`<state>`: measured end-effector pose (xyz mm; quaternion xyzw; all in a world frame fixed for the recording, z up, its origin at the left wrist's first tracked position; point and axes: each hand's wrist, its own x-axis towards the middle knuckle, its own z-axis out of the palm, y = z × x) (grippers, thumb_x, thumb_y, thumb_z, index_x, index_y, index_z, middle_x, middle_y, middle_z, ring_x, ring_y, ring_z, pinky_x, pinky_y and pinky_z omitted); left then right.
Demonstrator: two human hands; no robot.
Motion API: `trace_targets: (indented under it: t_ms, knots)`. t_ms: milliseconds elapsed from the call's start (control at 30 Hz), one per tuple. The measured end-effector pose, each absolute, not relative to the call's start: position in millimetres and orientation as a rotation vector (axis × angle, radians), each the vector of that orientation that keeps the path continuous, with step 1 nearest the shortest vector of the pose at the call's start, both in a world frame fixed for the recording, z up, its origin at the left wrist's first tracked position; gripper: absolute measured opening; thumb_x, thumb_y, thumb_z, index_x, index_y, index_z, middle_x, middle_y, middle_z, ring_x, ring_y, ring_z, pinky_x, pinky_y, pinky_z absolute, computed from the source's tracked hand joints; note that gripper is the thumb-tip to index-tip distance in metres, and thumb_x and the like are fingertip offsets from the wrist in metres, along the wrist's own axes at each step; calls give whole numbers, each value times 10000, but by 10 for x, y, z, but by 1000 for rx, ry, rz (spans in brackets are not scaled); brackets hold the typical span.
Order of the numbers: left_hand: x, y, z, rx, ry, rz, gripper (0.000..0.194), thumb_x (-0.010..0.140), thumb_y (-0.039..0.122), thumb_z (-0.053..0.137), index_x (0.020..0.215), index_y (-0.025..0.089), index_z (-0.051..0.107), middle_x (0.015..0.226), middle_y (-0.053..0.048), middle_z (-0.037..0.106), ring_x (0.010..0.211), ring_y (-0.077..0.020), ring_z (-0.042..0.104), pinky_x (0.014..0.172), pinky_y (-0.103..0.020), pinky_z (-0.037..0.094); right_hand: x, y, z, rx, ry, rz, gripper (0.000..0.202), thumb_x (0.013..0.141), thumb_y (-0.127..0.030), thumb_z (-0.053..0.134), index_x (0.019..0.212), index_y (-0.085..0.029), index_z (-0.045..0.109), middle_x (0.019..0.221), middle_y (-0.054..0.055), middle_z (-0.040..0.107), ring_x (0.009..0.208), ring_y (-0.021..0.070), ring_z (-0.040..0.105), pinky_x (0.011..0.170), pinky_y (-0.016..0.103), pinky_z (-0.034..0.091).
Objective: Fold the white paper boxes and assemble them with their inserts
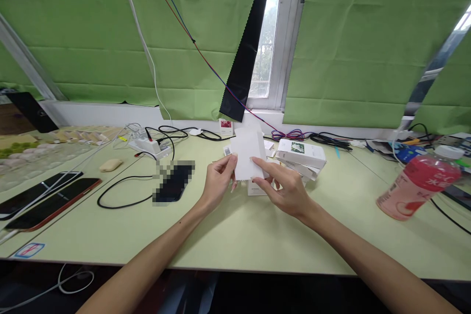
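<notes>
Both hands hold a flat white piece of card or flattened box above the table. My left hand pinches its left edge between thumb and fingers. At its right edge, my right hand grips with the thumb below and the index finger lying on its face. Directly behind and under the card sit small white boxes, partly hidden; one white box shows below it. To the right, a white box with a green picture lies on top of other white boxes.
A pink drink bottle stands at the right. Left are a dark phone, a power strip, a beige case and two more phones. Cables run along the table's back. A small box with a red picture stands near the wall.
</notes>
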<state>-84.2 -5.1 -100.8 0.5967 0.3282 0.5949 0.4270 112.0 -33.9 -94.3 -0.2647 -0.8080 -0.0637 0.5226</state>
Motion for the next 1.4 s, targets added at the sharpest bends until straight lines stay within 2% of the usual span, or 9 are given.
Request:
trace_targets:
  t_ms: [267,767,1133,1400]
  knots:
    - [-820,-128,-960,1658,944,1526,492,956,559,550,650,176,577,462,28,497,386,-97,454,425,-231,373,1124,-331,-959,-668,-1955,-161,390,1014,-300,560,1393,-212,591,745,2,669,606,120,580,543,236,450]
    - [-801,-162,-939,1645,964,1569,518,932,594,566,633,171,559,465,37,465,380,-84,419,398,-226,326,1117,-342,-954,-613,-1929,-130,375,1007,-289,571,1367,-193,611,727,-10,651,578,110,550,567,231,471]
    - [-826,-67,-958,1373,817,1468,424,808,566,741,713,158,675,523,46,484,388,-62,385,343,-202,291,1109,-346,-944,-659,-1906,-38,363,985,-306,599,1331,-206,649,680,-27,614,549,107,528,587,231,490]
    - [-858,-49,-877,1173,764,1361,466,674,502,874,911,134,717,532,60,567,320,-12,351,340,-169,259,1122,-355,-937,-694,-1888,16,373,979,-316,598,1333,-209,649,670,-35,608,539,104,516,595,234,490]
